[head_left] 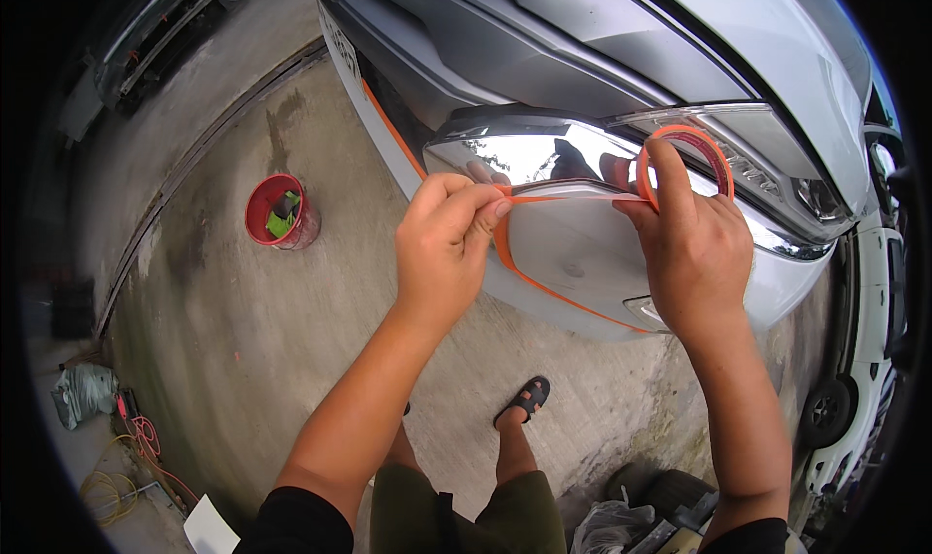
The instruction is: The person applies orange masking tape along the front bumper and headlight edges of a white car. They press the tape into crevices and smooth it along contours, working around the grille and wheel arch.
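Your two hands stand apart with a taut strip (pixel 558 199) of orange tape between them, just above the centre: the left hand (pixel 442 229) pinches its free end between thumb and finger, and the right hand (pixel 699 253) is closed around the tape roll (pixel 694 134), at two o'clock. Behind the strip, a chrome trim (pixel 500 151) curves across the front of the silver-white car (pixel 796 287). Judging by what shows, the taping is partway along: one orange line (pixel 529 274) already follows the lower edge of the pale bumper panel (pixel 587 248), running down toward four o'clock, and another (pixel 393 130) borders the dark opening at eleven. Your stretched length looks loose over the middle, so the panel's upper side seems the part left; your fingers hide whether its ends touch the car. Chrome and headlamp (pixel 820 200), at two to three o'clock, show no tape. Farther out, a red bucket (pixel 309 229) holding a green cloth (pixel 280 225) stands between nine and ten, and your sandal (pixel 532 397) shows at five.
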Demonstrator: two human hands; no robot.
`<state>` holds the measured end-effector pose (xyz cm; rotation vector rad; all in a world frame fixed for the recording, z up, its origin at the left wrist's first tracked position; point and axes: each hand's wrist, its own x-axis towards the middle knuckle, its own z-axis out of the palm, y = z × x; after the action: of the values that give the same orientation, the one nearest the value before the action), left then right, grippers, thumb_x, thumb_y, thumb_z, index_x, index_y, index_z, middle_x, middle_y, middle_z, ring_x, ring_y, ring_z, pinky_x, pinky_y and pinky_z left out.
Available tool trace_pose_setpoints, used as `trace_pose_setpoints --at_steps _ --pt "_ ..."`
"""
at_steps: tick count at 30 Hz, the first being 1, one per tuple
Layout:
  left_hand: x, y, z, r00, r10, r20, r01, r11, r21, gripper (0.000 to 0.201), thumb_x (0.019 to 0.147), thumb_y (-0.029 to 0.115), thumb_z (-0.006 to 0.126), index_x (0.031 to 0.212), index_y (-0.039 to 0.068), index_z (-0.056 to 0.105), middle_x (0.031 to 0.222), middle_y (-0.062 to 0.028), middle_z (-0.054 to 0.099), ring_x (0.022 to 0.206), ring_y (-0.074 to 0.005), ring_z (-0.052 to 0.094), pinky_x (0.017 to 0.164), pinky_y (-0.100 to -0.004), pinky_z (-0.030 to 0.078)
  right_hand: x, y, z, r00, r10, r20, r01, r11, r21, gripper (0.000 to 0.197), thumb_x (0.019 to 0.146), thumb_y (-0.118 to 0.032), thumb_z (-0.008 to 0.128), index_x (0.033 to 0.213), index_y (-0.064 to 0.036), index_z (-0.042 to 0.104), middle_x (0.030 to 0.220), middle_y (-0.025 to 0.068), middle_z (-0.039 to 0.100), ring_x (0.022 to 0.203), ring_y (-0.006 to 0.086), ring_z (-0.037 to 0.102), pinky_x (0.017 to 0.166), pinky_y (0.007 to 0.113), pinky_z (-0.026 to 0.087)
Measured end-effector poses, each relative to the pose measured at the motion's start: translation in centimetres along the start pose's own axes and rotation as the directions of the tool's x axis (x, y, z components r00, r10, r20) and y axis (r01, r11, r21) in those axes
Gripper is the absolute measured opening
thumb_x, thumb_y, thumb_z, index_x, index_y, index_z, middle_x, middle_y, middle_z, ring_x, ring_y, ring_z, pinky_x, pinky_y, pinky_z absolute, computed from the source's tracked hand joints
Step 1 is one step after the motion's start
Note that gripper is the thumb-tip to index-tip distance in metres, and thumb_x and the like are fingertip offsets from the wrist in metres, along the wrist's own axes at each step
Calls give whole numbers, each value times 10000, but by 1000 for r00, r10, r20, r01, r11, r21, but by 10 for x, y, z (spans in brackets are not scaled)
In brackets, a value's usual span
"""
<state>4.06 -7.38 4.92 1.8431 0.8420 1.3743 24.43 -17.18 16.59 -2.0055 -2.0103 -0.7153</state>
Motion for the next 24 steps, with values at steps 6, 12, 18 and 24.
trace_pose_setpoints --at_steps 6,12,18,24 --pt "-3 -15 9 998 42 -50 -42 999 14 128 997 112 813 1025 -8 779 918 -89 758 791 -160 713 688 -294 572 -3 1 6 990 -136 24 137 987 -86 343 893 -168 846 1223 -153 751 753 40 685 633 258 657 620 399 503" --pt "-5 -20 19 996 43 -83 -47 998 -46 130 978 88 831 1013 -18 765 919 -95 762 775 -165 722 692 -292 584 -3 -8 24 996 29 -90 -22 997 79 86 918 -109 722 1002 -124 712 722 70 611 595 297 629 561 435 479" --pt "-3 -19 20 993 61 -100 -65 997 -40 117 951 44 841 1001 -21 757 905 -94 768 765 -164 736 688 -291 591 2 -11 25 994 65 -88 -55 992 109 71 914 -112 750 925 -111 680 739 76 634 598 314 641 559 444 497" --pt "-4 -26 20 979 180 -91 -176 983 49 97 948 8 827 983 -24 743 897 -91 763 757 -159 735 675 -282 592 9 -14 26 992 44 -119 -28 990 137 82 926 -123 742 930 -108 662 717 80 634 601 318 658 544 442 500"
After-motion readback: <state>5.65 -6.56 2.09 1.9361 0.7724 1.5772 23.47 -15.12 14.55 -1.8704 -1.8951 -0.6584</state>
